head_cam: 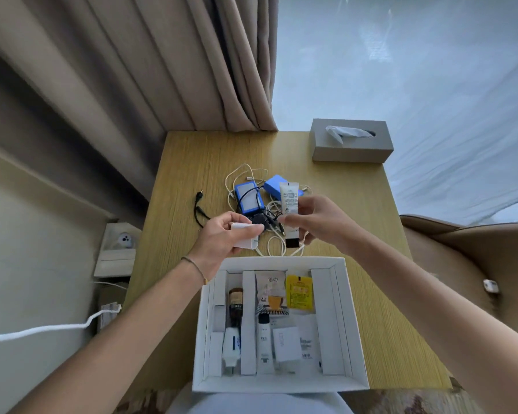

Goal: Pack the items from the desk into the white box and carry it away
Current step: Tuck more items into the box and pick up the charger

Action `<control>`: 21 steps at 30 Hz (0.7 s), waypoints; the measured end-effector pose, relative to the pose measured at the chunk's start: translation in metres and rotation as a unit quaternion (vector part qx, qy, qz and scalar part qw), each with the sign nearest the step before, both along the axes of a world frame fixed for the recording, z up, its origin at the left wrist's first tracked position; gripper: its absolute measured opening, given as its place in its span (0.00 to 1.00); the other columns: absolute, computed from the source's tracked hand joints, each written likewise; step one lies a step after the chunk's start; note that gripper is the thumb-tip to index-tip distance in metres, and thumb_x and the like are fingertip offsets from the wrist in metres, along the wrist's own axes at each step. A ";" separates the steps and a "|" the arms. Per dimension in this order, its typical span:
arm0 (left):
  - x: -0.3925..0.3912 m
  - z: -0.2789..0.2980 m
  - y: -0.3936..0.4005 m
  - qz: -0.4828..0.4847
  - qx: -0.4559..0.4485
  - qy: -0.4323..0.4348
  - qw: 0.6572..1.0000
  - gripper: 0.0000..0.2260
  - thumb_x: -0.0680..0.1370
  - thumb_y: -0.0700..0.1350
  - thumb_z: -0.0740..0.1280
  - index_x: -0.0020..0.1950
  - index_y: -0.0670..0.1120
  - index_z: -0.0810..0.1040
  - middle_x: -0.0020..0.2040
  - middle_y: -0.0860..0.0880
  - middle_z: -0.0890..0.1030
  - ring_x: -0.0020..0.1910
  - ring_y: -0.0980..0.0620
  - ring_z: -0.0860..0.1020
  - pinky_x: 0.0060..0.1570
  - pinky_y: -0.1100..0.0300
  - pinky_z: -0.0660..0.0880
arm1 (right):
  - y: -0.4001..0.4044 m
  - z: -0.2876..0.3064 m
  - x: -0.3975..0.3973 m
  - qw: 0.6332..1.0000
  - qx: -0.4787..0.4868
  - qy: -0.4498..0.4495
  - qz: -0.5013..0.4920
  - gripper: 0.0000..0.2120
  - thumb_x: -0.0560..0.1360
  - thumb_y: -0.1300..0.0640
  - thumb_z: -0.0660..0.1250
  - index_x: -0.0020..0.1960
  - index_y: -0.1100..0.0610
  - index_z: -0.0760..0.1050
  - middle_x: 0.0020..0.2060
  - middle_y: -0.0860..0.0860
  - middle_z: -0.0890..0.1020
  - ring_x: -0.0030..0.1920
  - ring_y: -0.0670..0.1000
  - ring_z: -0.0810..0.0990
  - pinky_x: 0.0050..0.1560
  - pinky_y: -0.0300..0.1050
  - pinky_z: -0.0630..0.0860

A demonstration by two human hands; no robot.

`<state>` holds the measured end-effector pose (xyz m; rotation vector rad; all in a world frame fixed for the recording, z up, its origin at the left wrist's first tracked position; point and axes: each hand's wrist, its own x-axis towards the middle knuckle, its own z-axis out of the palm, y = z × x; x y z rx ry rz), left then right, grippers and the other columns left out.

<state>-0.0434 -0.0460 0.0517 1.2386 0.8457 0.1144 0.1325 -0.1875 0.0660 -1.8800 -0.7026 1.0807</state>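
The white box (350,327) sits open at the desk's near edge, holding several tubes, sachets and small cards between white dividers. Just beyond it, my left hand (222,240) grips a white charger block (247,236) above the desk. My right hand (317,221) holds a cream tube with a black cap (289,201), cap end down. Behind both hands lies a tangle of white and black cables (269,213) with two blue rectangular packs (247,196) on the wooden desk (377,264).
A grey tissue box (352,141) stands at the desk's far right corner. Beige curtains hang behind and left, a sheer window curtain to the right. A padded chair (467,249) is at the right; a white cable (42,330) runs along the left wall.
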 end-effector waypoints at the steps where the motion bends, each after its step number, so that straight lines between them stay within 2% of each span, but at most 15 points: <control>1: -0.006 0.000 -0.003 -0.009 0.014 0.002 1.000 0.11 0.70 0.44 0.79 0.45 0.47 0.78 0.44 0.47 0.80 0.44 0.50 0.78 0.39 0.58 0.74 | -0.005 -0.002 -0.011 1.000 -0.009 -0.003 0.002 0.11 0.75 0.53 0.74 0.51 0.61 0.81 0.36 0.58 0.83 0.31 0.48 0.80 0.30 0.40 0.76; 4: -0.022 -0.003 -0.012 -0.046 0.054 0.017 0.997 0.13 0.69 0.48 0.79 0.46 0.47 0.78 0.42 0.49 0.81 0.41 0.52 0.79 0.35 0.59 0.75 | -0.021 -0.014 -0.042 0.999 -0.044 0.002 0.008 0.13 0.75 0.51 0.74 0.53 0.60 0.81 0.37 0.55 0.83 0.30 0.46 0.80 0.30 0.39 0.75; 7: -0.036 -0.007 -0.020 -0.074 0.067 0.016 0.995 0.19 0.65 0.53 0.80 0.47 0.43 0.79 0.39 0.48 0.81 0.35 0.52 0.78 0.31 0.60 0.73 | -0.034 -0.034 -0.066 0.997 -0.069 0.020 0.012 0.13 0.75 0.51 0.74 0.53 0.59 0.81 0.43 0.59 0.86 0.32 0.47 0.81 0.32 0.40 0.77; 10: -0.050 -0.012 -0.022 -0.073 0.086 0.018 0.994 0.22 0.64 0.54 0.78 0.48 0.41 0.80 0.40 0.45 0.83 0.31 0.56 0.79 0.27 0.63 0.73 | -0.039 -0.058 -0.089 0.995 -0.087 0.047 0.018 0.09 0.74 0.53 0.75 0.52 0.55 0.82 0.43 0.57 0.87 0.31 0.47 0.82 0.32 0.41 0.79; 14: -0.068 -0.023 -0.020 -0.065 0.111 0.028 0.991 0.20 0.65 0.53 0.78 0.48 0.40 0.81 0.41 0.46 0.84 0.31 0.60 0.79 0.28 0.65 0.74 | -0.033 -0.090 -0.120 0.991 -0.120 0.051 0.026 0.07 0.73 0.51 0.76 0.47 0.53 0.81 0.34 0.51 0.86 0.30 0.46 0.83 0.32 0.39 0.80; 16: -0.077 -0.028 -0.019 -0.060 0.131 0.045 0.989 0.15 0.68 0.49 0.78 0.48 0.42 0.82 0.40 0.47 0.83 0.30 0.61 0.78 0.29 0.65 0.75 | -0.027 -0.103 -0.132 0.989 -0.139 0.037 0.030 0.08 0.73 0.51 0.77 0.45 0.53 0.80 0.30 0.50 0.84 0.28 0.45 0.83 0.31 0.39 0.80; 18: -0.085 -0.032 -0.016 -0.054 0.149 0.056 0.986 0.10 0.70 0.46 0.78 0.47 0.44 0.83 0.41 0.47 0.83 0.32 0.59 0.79 0.31 0.64 0.76 | -0.020 -0.114 -0.140 0.986 -0.160 0.026 0.034 0.08 0.73 0.52 0.77 0.44 0.54 0.80 0.29 0.50 0.84 0.28 0.46 0.83 0.31 0.40 0.81; 21: -0.095 -0.034 -0.012 -0.042 0.170 0.062 0.983 0.09 0.70 0.46 0.78 0.47 0.46 0.84 0.42 0.46 0.83 0.35 0.54 0.79 0.32 0.63 0.78 | -0.009 -0.126 -0.150 0.977 -0.209 -0.003 0.047 0.12 0.71 0.51 0.79 0.45 0.58 0.81 0.33 0.53 0.86 0.29 0.48 0.85 0.33 0.43 0.84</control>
